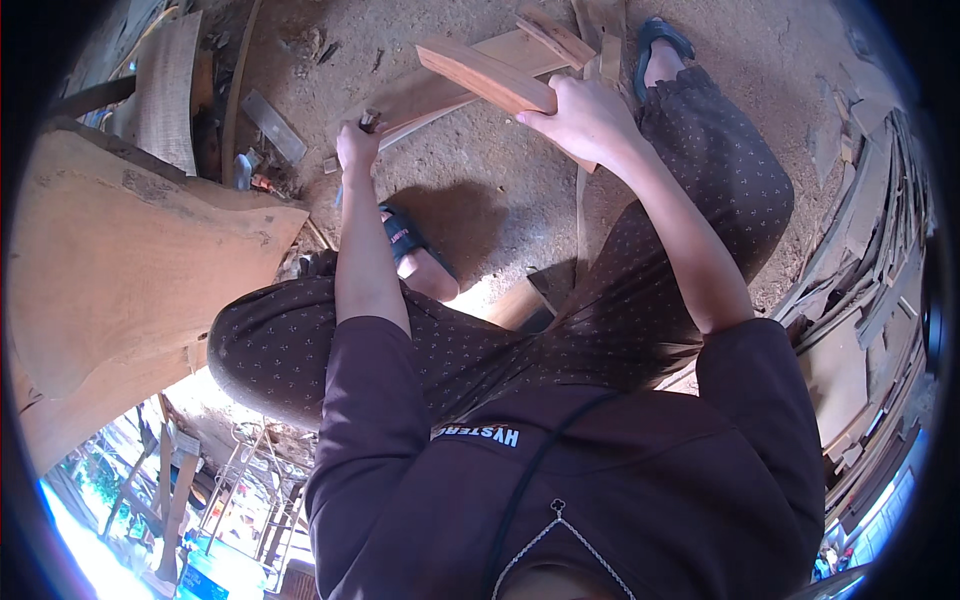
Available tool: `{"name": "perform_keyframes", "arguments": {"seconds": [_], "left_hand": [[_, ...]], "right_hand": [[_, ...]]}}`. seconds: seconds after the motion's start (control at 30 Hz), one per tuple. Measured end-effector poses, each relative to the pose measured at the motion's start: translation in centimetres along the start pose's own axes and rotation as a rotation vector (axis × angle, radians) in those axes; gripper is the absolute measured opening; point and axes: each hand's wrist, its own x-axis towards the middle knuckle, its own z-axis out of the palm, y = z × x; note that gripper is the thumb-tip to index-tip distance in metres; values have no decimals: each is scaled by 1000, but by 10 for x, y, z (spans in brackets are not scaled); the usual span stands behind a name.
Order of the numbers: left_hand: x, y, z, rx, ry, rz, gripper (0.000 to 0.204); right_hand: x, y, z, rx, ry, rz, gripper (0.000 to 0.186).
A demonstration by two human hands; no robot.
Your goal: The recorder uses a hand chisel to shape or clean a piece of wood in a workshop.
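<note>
My right hand [590,120] is closed round the near end of a reddish-brown wooden piece [480,77], thumb along its side. The piece is raised and slants toward the far left. My left hand [357,147] makes a fist near the end of a longer flat board [440,92]. A small dark tip [369,120] sticks out of the top of this fist, and a thin bluish bit shows below it; the kind of thing is too small to tell. The long board lies beneath and beyond the raised piece, angled across the ground.
A large pale wooden slab [130,270] stands at my left. Stacked thin boards [860,300] line the right side. Wood offcuts [556,38] lie at the far side, and a flat strip [273,127] rests on the dirt ground. My sandalled feet [405,235] are spread apart.
</note>
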Motion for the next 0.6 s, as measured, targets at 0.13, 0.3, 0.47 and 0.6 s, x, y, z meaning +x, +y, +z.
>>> {"name": "perform_keyframes", "arguments": {"seconds": [0.13, 0.3, 0.47, 0.6], "left_hand": [[-7, 4, -2, 21, 33, 107, 44], [-6, 4, -5, 66, 20, 190, 46], [-4, 9, -6, 5, -68, 92, 39], [7, 15, -1, 138, 51, 140, 40]], "right_hand": [[1, 0, 2, -14, -45, 33, 55], [0, -1, 3, -44, -40, 35, 54], [1, 1, 5, -34, -15, 14, 55], [2, 3, 8, -47, -3, 24, 55]]}}
